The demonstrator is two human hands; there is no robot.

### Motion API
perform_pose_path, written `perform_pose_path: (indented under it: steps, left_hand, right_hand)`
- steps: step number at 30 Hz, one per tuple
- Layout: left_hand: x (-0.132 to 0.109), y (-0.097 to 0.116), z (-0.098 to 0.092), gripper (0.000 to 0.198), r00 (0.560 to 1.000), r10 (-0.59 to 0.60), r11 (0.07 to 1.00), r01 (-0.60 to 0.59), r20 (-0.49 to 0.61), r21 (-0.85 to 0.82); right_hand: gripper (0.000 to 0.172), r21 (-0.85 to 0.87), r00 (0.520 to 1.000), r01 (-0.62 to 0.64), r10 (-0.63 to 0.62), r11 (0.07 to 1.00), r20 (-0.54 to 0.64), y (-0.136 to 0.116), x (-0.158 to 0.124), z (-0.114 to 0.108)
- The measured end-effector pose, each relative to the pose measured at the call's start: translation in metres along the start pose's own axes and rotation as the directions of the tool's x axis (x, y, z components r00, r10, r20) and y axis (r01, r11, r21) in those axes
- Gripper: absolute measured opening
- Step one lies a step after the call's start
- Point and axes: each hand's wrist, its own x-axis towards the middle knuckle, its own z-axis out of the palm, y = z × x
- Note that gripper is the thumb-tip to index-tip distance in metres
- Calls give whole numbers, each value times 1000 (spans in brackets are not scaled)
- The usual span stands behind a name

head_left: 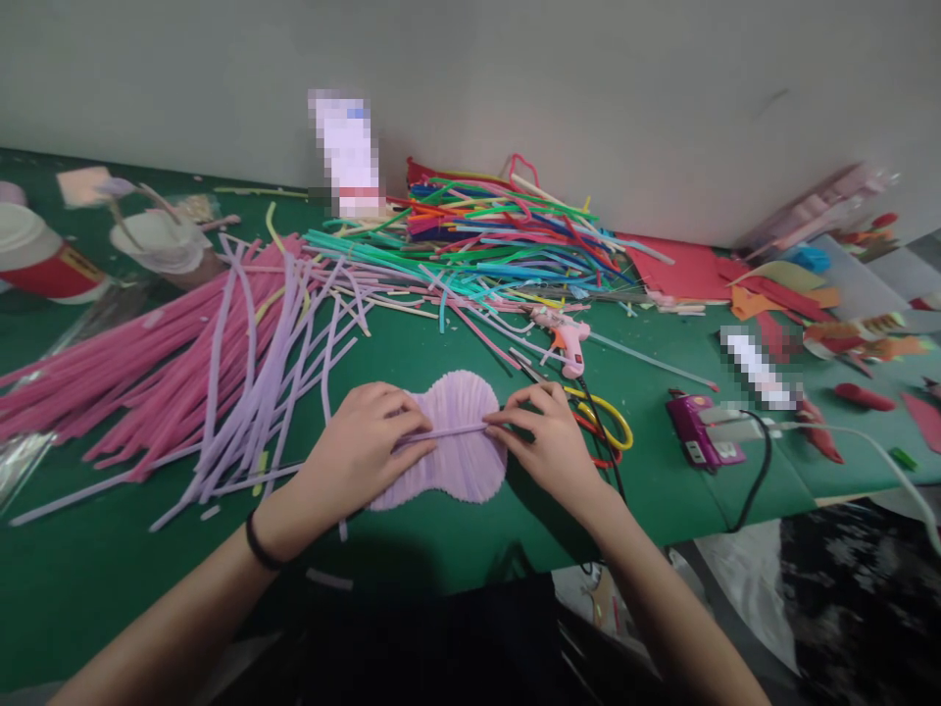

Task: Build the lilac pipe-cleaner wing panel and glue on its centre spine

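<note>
A lavender pipe cleaner (460, 430) stretches level between my two hands. Its left part is pinched by the fingers of my left hand (360, 436), and its right end sits between the thumb and fingertips of my right hand (548, 431). Directly beneath it is a lavender shape built from pipe cleaners side by side (467, 476), wide at both ends and narrower in the middle. My left hand covers part of that shape's left side. Whether the held pipe cleaner touches the shape, I cannot tell.
Loose lavender pipe cleaners (242, 392) and a pink bundle (162, 353) lie left. Behind is a multicoloured pile (500, 230). Rightward are a pink glue gun (568, 343), yellow-handled scissors (614, 417) and a purple power strip (698, 436) with cables. Cups (44, 260) stand far left.
</note>
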Motion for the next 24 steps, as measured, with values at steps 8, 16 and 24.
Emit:
perform_pose_path:
  steps: [8, 16, 24]
  left_hand:
    - [0, 2, 3, 16, 999, 18, 999, -17, -38, 32]
    - [0, 4, 4, 14, 999, 18, 999, -16, -45, 34]
    - [-1, -1, 1, 15, 1000, 9, 1000, -9, 4, -5]
  right_hand:
    - [12, 14, 1000, 19, -19, 1000, -2, 2, 2, 3]
    - [12, 18, 1000, 25, -25, 1000, 8, 0, 3, 2]
    - [14, 36, 999, 36, -37, 999, 26, -13, 6, 2]
